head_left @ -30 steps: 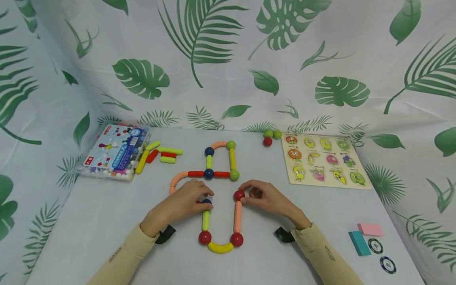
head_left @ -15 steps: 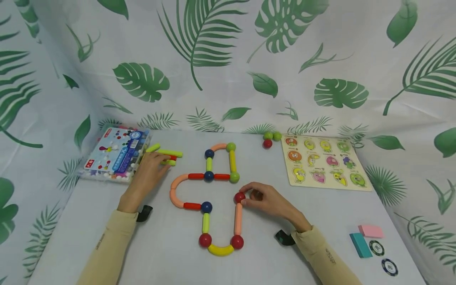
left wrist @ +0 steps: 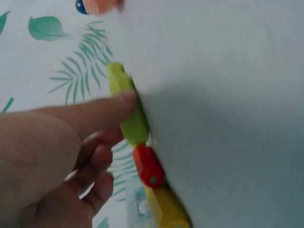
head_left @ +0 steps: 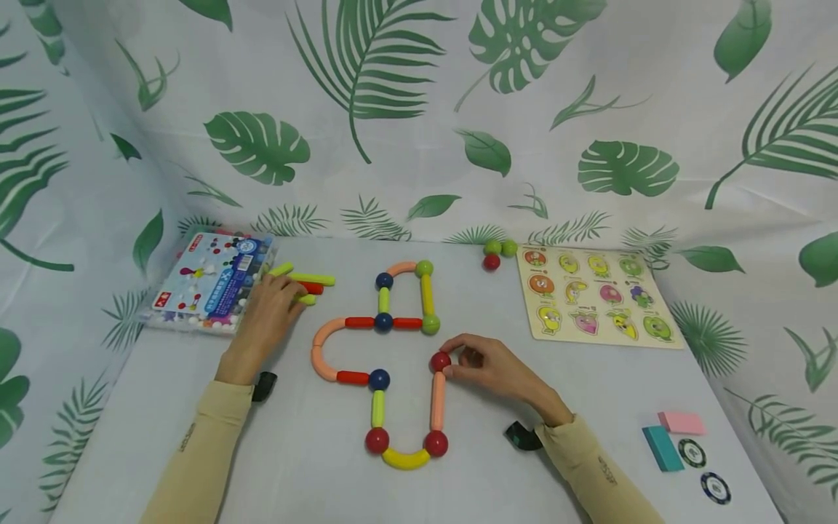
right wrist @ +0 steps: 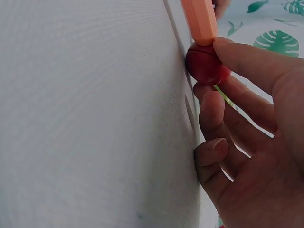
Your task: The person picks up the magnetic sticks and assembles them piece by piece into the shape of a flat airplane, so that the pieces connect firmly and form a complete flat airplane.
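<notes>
Toy magnetic sticks and balls form a winding figure on the white table. My right hand pinches a red ball between thumb and fingers. That ball touches the end of a peach stick, as the right wrist view also shows. At the loose sticks by the box, my left hand pinches a short light-green stick, its thumb laid along the stick. A red stick and a longer green stick lie just beyond. The hand covers part of the pile.
A clear box with a printed label stands at the back left. Farther back are loose balls and a fruit puzzle board. Blocks and round chips lie at the right. The chain's blue ball faces the right hand's ball.
My left hand has left the blue ball and gone back-left to the loose sticks, where the short green stick has shifted slightly left. The right hand has kept its hold on the red ball.
</notes>
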The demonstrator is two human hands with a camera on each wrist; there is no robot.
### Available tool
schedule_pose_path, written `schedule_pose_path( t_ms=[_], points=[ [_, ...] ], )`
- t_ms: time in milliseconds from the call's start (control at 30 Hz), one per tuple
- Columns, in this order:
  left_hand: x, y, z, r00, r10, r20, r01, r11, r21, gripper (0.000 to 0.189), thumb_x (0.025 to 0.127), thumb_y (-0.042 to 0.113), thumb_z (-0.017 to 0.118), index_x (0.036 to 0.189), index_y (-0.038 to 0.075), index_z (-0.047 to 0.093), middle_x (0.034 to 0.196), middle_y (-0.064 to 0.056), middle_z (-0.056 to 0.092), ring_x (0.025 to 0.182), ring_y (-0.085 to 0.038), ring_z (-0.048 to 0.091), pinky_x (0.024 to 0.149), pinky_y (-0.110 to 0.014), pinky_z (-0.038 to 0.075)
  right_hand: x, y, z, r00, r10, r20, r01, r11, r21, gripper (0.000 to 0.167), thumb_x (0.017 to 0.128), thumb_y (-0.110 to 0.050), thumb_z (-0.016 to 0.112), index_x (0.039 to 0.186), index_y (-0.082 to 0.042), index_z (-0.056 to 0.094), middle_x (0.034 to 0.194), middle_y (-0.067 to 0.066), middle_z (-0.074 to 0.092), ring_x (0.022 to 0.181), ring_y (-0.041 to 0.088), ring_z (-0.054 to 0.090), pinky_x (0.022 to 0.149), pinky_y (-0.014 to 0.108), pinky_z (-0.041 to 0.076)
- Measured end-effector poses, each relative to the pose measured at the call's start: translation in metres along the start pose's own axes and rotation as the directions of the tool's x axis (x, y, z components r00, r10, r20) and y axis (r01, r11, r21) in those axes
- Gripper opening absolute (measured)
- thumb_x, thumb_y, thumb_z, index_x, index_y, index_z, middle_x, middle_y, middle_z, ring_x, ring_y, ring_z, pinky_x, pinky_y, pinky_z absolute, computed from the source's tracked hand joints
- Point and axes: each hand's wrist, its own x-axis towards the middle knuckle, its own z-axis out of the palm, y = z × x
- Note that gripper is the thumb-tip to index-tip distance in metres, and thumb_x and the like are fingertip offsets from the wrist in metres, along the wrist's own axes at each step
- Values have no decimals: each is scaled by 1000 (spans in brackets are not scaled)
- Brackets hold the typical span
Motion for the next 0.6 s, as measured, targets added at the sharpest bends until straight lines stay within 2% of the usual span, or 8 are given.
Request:
schedule_pose_path(
  t_ms=[133,233,333,433,600],
  points=[
    [-1,5,-5,995,-22,98,22,1000,-5,21,90,11,77,109,2,71,111,-15,70,113,-35,55,108,-57,39,0,0,0,1000,-2,8,2,1000,0,35,91,-38,76,124,-30,65,89,-2,61,83,17,58,71,23,47],
    [1,17,-9,987,-8,161,14,999,-37,23,92,17,76,111,4,72,108,-11,71,109,-31,56,106,-54,40,1,0,0,1000,-2,13,2,1000,5,36,91,-37,76,125,-30,65,90,-2,62,83,17,58,71,23,48],
    [3,41,-10,978,47,204,-29,995,-93,24,91,21,78,110,7,73,105,-8,72,104,-28,57,102,-49,43,1,0,0,1000,-2,15,2,1000,4,36,92,-37,76,125,-29,65,90,-2,62,83,17,59,71,23,48],
    [2,73,-5,962,116,247,-83,986,-142,25,89,23,80,109,10,75,103,-3,72,100,-22,56,95,-43,45,1,0,-1,1000,-3,18,3,1000,2,36,92,-37,76,125,-30,65,90,-2,62,83,18,59,71,23,48],
    [-3,117,11,912,274,305,-214,953,-216,21,88,25,81,106,14,76,102,2,72,97,-17,54,89,-36,45,2,-1,-1,1000,-6,21,6,1000,4,36,92,-38,76,125,-30,65,89,-2,62,82,17,58,70,23,48]
  ],
)
